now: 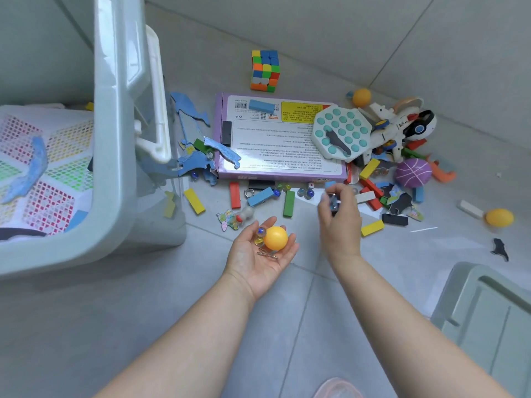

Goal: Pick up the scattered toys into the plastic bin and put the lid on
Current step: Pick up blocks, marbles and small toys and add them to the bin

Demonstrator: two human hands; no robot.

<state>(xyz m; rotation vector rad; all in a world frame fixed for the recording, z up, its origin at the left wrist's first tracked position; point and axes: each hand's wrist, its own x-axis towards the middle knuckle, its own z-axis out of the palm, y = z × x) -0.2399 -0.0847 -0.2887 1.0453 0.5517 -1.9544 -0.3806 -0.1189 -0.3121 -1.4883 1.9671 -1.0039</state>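
early in the gathering step: most toys loose on the grey tiled floor (201, 297), only a few inside the pale green plastic bin (115, 173) at far left. cupping with the left hand (258, 258), palm up and fingers relaxed, not gripping: a yellow ping-pong ball (275, 238), small glass marbles (260, 235) touching it, a thin wire paper clip (267, 255) just below. pinching with the right hand (340, 216), fingertips drawn narrow on seemingly a dark glass marble (333, 203), blurred, near the front edge of the flat purple cardboard box (275, 145). more loose marbles (306, 193) just beside that edge, among coloured wooden blocks (288, 203). next, as a judgement: adding the pinched piece to the cupped palm, then carrying the load left over the bin's rim, palm kept level against a roll-off. matching pale green lid (488, 311) at lower right, well apart from the bin, left for last.
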